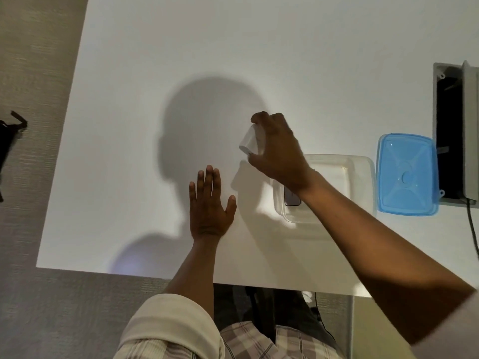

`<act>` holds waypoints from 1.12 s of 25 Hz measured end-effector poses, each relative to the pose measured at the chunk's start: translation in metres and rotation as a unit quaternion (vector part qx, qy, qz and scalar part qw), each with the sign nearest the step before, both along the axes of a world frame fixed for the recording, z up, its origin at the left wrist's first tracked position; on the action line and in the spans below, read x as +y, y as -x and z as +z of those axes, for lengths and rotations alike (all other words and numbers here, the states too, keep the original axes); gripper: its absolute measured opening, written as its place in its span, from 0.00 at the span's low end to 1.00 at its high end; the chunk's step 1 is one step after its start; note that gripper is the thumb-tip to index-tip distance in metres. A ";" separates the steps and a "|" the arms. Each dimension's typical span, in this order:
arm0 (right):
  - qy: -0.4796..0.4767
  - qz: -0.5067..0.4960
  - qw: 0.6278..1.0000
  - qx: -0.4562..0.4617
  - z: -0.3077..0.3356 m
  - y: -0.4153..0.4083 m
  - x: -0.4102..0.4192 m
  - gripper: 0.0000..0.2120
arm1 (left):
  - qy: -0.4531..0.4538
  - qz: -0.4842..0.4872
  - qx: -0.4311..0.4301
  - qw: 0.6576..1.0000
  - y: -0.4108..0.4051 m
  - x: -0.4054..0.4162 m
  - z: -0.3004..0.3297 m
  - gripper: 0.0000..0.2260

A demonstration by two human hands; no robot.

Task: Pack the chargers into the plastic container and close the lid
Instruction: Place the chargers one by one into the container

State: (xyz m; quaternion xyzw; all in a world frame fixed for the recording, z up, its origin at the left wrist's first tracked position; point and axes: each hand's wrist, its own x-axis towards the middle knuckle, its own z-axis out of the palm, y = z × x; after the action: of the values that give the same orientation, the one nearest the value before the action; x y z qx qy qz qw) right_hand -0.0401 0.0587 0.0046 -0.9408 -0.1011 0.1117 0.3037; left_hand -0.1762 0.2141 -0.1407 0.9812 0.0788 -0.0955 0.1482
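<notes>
My right hand [278, 151] is raised above the white table [129, 125], shut on a white charger [248, 142] held left of the container. The clear plastic container [360, 177] stands open on the table at the right, partly hidden by my right forearm. Inside its near left corner lies a dark charger [291, 199]. The blue lid [407, 174] lies flat on the table just right of the container. My left hand [210, 206] rests flat on the table, fingers spread, holding nothing.
A grey recessed cable box [456, 133] with a dark opening sits at the table's right edge, and a black cable [473, 229] runs from it. A dark object [7, 146] lies on the floor at far left. The table's front edge is close to my body.
</notes>
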 end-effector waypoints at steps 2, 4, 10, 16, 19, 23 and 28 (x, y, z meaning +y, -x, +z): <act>-0.040 0.001 0.999 -0.008 0.026 0.021 -0.036 0.30 | 0.005 0.002 -0.002 1.000 0.000 -0.001 0.001 0.35; -0.036 -0.012 0.999 0.012 0.043 0.041 -0.080 0.32 | 0.007 0.003 -0.007 1.000 0.001 -0.001 0.002 0.35; 0.136 -0.028 0.988 0.074 0.016 0.087 -0.164 0.34 | -0.008 -0.003 0.004 1.000 0.000 -0.002 0.002 0.34; 0.185 -0.023 0.975 0.123 -0.027 0.075 -0.175 0.36 | -0.014 0.006 0.028 0.999 0.000 -0.003 0.007 0.33; 0.215 -0.007 0.968 0.126 -0.042 0.068 -0.177 0.37 | -0.016 0.011 0.023 1.000 0.000 -0.004 0.008 0.33; 0.239 0.031 0.962 0.127 -0.055 0.061 -0.178 0.35 | -0.013 0.010 0.012 1.000 0.000 -0.005 0.007 0.33; 0.230 0.061 0.964 0.122 -0.063 0.058 -0.183 0.34 | -0.017 0.012 0.007 1.000 0.002 -0.004 0.005 0.33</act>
State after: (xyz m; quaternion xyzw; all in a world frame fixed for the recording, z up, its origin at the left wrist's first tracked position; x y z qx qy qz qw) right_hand -0.0984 -0.1243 -0.0583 -0.9565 -0.0921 0.2642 0.0821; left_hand -0.1781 0.2097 -0.1358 0.9819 0.0930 -0.0995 0.1320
